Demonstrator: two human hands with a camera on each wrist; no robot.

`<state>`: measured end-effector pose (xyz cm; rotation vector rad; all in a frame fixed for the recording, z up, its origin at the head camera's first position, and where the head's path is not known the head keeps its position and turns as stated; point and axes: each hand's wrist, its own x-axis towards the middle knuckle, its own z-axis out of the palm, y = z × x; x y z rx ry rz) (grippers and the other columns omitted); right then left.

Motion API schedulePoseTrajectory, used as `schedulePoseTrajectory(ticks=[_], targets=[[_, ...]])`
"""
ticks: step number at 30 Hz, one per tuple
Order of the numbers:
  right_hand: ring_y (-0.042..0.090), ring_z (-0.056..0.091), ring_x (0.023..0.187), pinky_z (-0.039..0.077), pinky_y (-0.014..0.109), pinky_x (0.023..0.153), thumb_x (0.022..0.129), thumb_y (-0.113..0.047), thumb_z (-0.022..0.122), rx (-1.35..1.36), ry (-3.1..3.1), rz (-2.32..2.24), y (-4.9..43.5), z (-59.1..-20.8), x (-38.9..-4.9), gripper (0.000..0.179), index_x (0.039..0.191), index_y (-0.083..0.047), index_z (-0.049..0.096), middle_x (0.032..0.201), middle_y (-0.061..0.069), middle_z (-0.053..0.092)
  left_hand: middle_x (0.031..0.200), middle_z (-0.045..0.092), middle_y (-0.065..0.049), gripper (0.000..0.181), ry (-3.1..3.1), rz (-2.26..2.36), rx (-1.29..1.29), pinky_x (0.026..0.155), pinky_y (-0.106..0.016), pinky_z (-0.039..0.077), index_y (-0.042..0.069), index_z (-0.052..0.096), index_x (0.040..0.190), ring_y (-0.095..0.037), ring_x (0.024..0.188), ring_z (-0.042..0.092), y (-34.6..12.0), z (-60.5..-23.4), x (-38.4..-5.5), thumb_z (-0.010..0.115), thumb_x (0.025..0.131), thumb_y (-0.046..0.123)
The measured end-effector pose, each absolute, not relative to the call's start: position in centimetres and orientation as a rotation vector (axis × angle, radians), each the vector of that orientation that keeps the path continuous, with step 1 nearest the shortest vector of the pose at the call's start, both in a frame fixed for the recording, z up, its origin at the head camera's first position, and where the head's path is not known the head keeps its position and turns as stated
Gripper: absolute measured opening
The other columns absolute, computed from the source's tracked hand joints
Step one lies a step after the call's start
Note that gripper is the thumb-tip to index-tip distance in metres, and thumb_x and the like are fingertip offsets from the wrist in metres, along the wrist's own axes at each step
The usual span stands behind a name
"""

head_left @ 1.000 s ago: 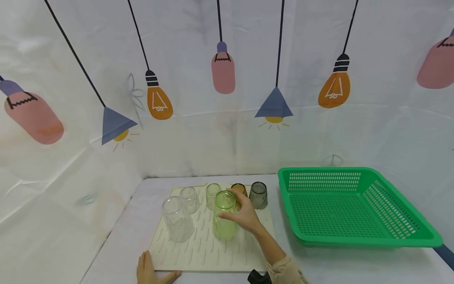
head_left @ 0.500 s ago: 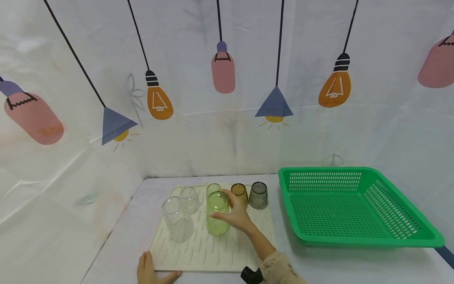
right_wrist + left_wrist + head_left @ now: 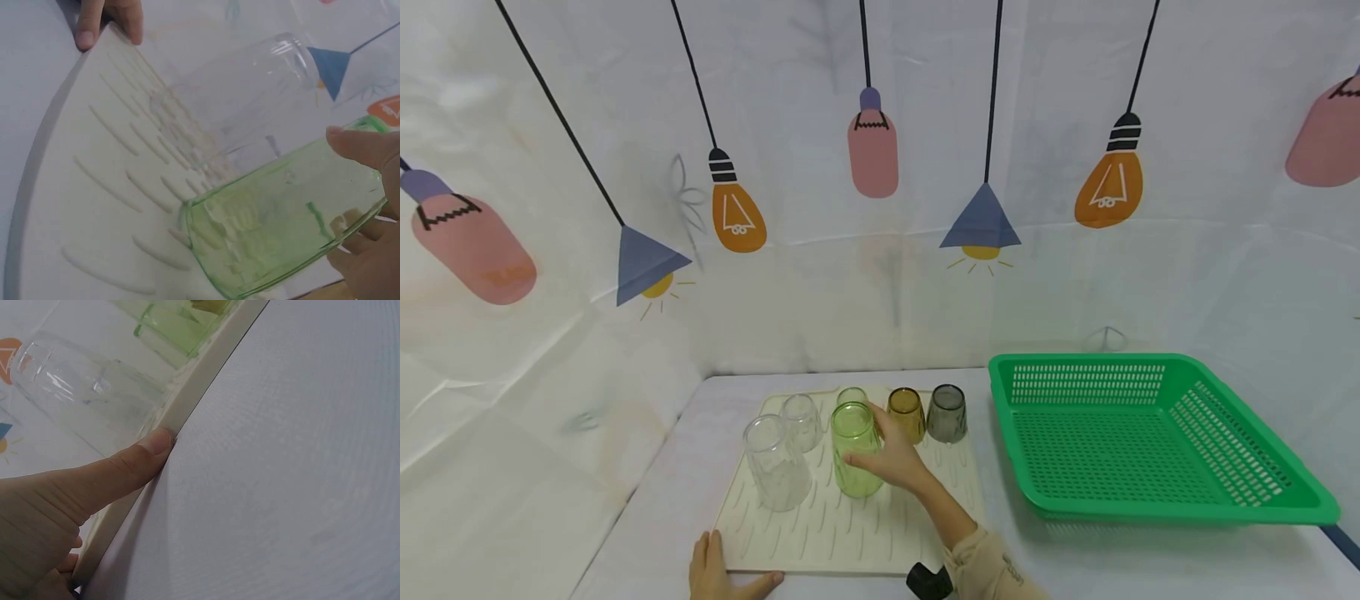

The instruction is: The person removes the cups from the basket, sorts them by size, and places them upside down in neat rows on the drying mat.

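My right hand (image 3: 895,457) holds a tall green drinking glass (image 3: 281,212) from its right side, thumb in front and fingers behind. The glass stands upright on a cream ridged mat (image 3: 820,546), its lower rim at the mat surface. My left hand (image 3: 718,575) rests at the mat's front left corner, with the straight thumb (image 3: 128,465) along the front edge and the other fingers by the left side. A tall clear glass (image 3: 777,467) stands left of the green one. Behind it is a short clear glass (image 3: 802,423). A short green glass (image 3: 851,395) is partly hidden behind the held glass.
At the mat's back right stand a short amber glass (image 3: 907,414) and a short grey glass (image 3: 947,414). A green plastic basket (image 3: 1150,508) sits on the white table (image 3: 1075,567) to the right. A printed sheet (image 3: 820,317) hangs behind.
My right hand has shifted the tall green glass left and slightly back, in front of the short green glass, and the amber glass shows more fully. The left hand has stayed at the corner.
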<state>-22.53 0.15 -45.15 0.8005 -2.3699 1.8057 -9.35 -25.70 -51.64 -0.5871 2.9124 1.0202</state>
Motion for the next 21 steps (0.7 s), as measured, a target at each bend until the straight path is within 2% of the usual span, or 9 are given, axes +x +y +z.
schedulePoseTrajectory(ticks=[7,11,16,21], targets=[[0.044,0.039,0.128,0.037,0.058,0.101,0.079,-0.027,0.076,0.736,-2.540,1.611,1.1,-45.8,-21.6,0.086,0.141,0.010,0.030,0.140,0.028,0.040,0.138,0.009,-0.043,0.133,2.925,1.007,-0.595,0.103,-0.069,0.019,-0.023,0.015,0.136,-0.059,0.126,0.013,-25.7,-51.8,-9.4,0.086,0.053,0.052],[0.046,0.040,0.127,0.038,0.057,0.101,0.080,-0.027,0.075,0.719,-2.605,1.557,2.0,-45.6,-21.1,0.085,0.140,0.012,0.029,0.140,0.031,0.038,0.138,0.008,-0.043,0.134,2.926,0.993,-0.595,0.103,-0.069,0.019,-0.022,0.014,0.136,-0.059,0.126,0.012,-25.7,-51.8,-9.5,0.086,0.052,0.054],[0.046,0.044,0.123,0.041,0.056,0.097,0.083,-0.025,0.073,0.734,-2.610,1.550,3.5,-44.8,-20.3,0.078,0.139,0.011,0.033,0.140,0.029,0.040,0.138,0.007,-0.043,0.136,2.919,0.985,-0.602,0.103,-0.069,0.018,-0.022,0.014,0.136,-0.059,0.127,0.011,-25.6,-51.8,-9.7,0.086,0.051,0.056],[0.043,0.045,0.124,0.040,0.057,0.098,0.083,-0.028,0.072,0.722,-2.572,1.472,5.5,-44.0,-19.1,0.071,0.136,0.009,0.041,0.137,0.026,0.046,0.139,0.005,-0.046,0.137,2.922,0.984,-0.579,0.105,-0.068,0.011,-0.023,0.012,0.137,-0.060,0.129,0.007,-25.6,-51.7,-9.7,0.086,0.051,0.055]])
